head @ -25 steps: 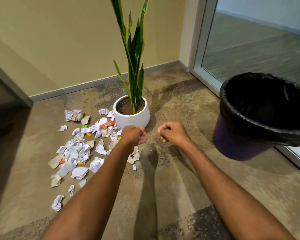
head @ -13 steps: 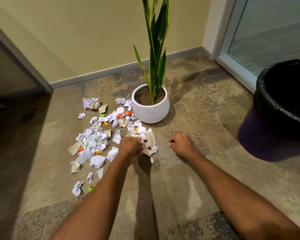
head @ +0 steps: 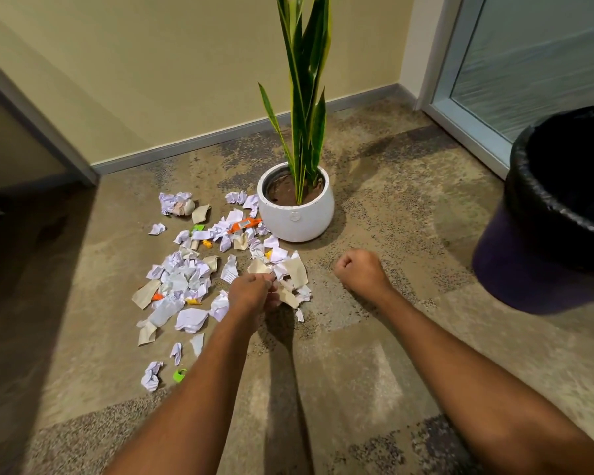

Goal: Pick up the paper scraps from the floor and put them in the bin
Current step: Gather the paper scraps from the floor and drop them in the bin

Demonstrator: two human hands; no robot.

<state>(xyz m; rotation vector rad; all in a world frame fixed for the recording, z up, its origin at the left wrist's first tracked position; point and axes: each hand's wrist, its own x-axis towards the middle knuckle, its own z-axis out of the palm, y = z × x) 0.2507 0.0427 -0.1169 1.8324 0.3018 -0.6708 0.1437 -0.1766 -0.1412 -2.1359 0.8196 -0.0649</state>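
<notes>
Several crumpled paper scraps (head: pixel 182 279), white, beige and a few orange or green, lie scattered on the floor left of a potted plant. My left hand (head: pixel 252 292) is down at the right edge of the pile, fingers curled against the beige and white scraps (head: pixel 294 279) there; whether it grips one is unclear. My right hand (head: pixel 360 272) hovers as a closed fist over bare floor, right of the pile, with nothing visible in it. The bin (head: pixel 559 214), dark with a black liner, stands at the right edge, partly cut off.
A white pot (head: pixel 297 214) with a tall green plant stands just behind the scraps. A wall with a grey skirting runs behind it, and a glass door (head: pixel 528 63) is at the back right. Mottled floor stretches between my hands and the bin.
My view has tilted down and left, so the bin slid to the right edge. My left hand has dropped from mid-air onto the right edge of the scrap pile. My right fist lowered too.
</notes>
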